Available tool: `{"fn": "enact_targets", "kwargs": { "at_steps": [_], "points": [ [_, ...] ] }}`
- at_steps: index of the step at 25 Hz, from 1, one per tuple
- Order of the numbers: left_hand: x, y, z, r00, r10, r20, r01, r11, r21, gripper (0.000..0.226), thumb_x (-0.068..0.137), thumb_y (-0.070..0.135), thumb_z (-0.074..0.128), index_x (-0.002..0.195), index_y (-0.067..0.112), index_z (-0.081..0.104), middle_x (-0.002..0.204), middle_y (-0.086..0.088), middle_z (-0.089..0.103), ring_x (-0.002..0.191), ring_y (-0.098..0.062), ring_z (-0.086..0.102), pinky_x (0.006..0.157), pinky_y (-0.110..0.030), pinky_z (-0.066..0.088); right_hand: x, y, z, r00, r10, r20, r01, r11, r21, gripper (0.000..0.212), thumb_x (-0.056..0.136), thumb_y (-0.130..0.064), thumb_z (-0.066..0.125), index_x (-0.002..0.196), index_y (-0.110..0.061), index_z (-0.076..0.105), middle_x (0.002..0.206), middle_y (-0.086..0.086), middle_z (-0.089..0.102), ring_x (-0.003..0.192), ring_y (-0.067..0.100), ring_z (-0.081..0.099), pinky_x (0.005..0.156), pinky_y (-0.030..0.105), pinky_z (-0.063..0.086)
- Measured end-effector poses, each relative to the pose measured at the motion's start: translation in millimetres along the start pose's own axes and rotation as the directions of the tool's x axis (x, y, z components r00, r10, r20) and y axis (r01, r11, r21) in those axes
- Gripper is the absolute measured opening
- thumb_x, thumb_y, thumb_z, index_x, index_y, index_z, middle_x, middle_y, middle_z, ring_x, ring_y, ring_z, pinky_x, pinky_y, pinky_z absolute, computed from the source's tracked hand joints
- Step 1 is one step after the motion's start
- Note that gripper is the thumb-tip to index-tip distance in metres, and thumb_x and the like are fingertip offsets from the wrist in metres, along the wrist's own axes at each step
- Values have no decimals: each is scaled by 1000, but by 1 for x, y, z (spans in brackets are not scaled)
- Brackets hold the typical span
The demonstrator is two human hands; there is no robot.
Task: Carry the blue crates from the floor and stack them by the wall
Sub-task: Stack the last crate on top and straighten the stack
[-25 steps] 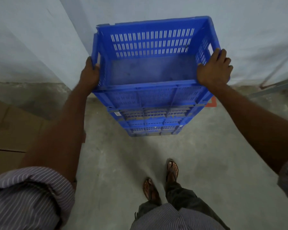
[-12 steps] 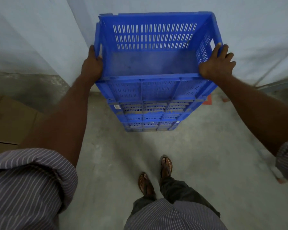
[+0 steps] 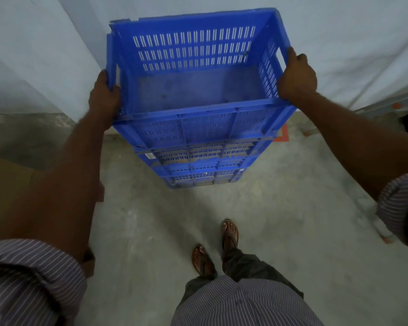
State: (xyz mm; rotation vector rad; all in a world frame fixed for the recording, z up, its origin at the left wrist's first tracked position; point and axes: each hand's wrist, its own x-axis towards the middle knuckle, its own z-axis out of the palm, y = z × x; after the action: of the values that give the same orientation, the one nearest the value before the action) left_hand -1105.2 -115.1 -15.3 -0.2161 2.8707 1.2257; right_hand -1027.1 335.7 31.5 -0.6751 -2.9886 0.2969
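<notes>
Top crate (image 3: 193, 50) held over three stacked crates (image 3: 198, 168).
Left hand (image 3: 104, 96) and right hand (image 3: 296, 78) each grip a side rim; one white sticker (image 3: 149, 156), writing unreadable.

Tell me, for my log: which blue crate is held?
The topmost blue slotted plastic crate: left hand and right hand grip its rims; stacked crates below are untouched.

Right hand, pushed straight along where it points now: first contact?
Probably the white wall; the right hand, gripping the right rim of the top crate, points at it. Depth unclear.
</notes>
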Motion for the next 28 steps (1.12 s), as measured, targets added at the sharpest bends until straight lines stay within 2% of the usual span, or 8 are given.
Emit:
{"fn": "enact_targets", "kwargs": {
  "at_steps": [5, 11, 17, 22, 24, 25, 27, 28],
  "points": [
    [-19, -7, 0, 998, 63, 0, -63, 997, 41, 54, 100, 24, 46, 153, 21, 39, 146, -12, 54, 127, -34, 55, 107, -43, 43, -16, 16, 3, 999, -38, 28, 39, 998, -51, 85, 89, -16, 63, 159, -19, 15, 134, 23, 47, 105, 49, 59, 81, 51, 50],
    [-1, -10, -10, 997, -32, 72, 31, 999, 6, 69, 89, 44, 48, 154, 24, 37, 149, -10, 52, 130, -33, 54, 110, -51, 45, -13, 10, -1, 999, -21, 50, 22, 1000, -12, 83, 92, -19, 63, 159, -19, 15, 135, 25, 47, 114, 49, 57, 88, 54, 50],
    [-2, -3, -9, 998, 18, 60, -14, 998, -66, 57, 94, 30, 49, 151, 20, 42, 141, -11, 57, 124, -31, 58, 105, -46, 50, -21, 9, 4, 999, 13, 31, -13, 1000, -8, 84, 90, -20, 63, 159, -22, 14, 132, 23, 48, 108, 48, 60, 81, 51, 52],
    [-10, 8, -6, 999, 37, 19, -37, 999, -10, 53, 98, 26, 45, 151, 21, 40, 139, -14, 58, 120, -32, 58, 101, -40, 47, -22, 9, 7, 999, 37, 6, -37, 999, 4, 81, 89, -20, 58, 159, -22, 17, 130, 24, 50, 106, 50, 59, 85, 52, 49],
    [-16, 12, -8, 1000, 6, 27, -6, 1000, -9, 53, 98, 26, 45, 151, 23, 39, 137, -14, 59, 118, -32, 59, 97, -37, 45, -20, 7, 7, 999, 51, -16, -53, 994, -92, 82, 86, -20, 64, 156, -18, 22, 137, 23, 46, 115, 47, 54, 92, 54, 45],
    [-17, 8, -8, 999, -2, 49, 2, 1000, 7, 54, 98, 26, 48, 151, 23, 39, 137, -15, 59, 119, -33, 59, 95, -35, 44, -21, 2, 7, 996, 10, -84, -23, 987, -159, 80, 83, -20, 68, 153, -15, 29, 142, 22, 43, 121, 46, 49, 95, 55, 42],
    [-13, 10, -12, 997, -12, 78, 7, 997, 70, 62, 96, 31, 57, 153, 23, 35, 141, -14, 57, 124, -35, 58, 98, -38, 44, -13, -24, 6, 960, -186, -211, 140, 967, -214, 72, 79, -23, 68, 145, -14, 40, 147, 20, 40, 124, 45, 46, 96, 53, 39],
    [-5, 19, -17, 999, -6, 52, 2, 997, 80, 69, 95, 37, 61, 155, 24, 32, 147, -12, 54, 129, -34, 55, 103, -41, 44, -3, -45, 8, 938, -292, -186, 257, 947, -195, 70, 79, -26, 63, 145, -15, 43, 145, 19, 43, 124, 44, 47, 97, 52, 40]
  ]
}}
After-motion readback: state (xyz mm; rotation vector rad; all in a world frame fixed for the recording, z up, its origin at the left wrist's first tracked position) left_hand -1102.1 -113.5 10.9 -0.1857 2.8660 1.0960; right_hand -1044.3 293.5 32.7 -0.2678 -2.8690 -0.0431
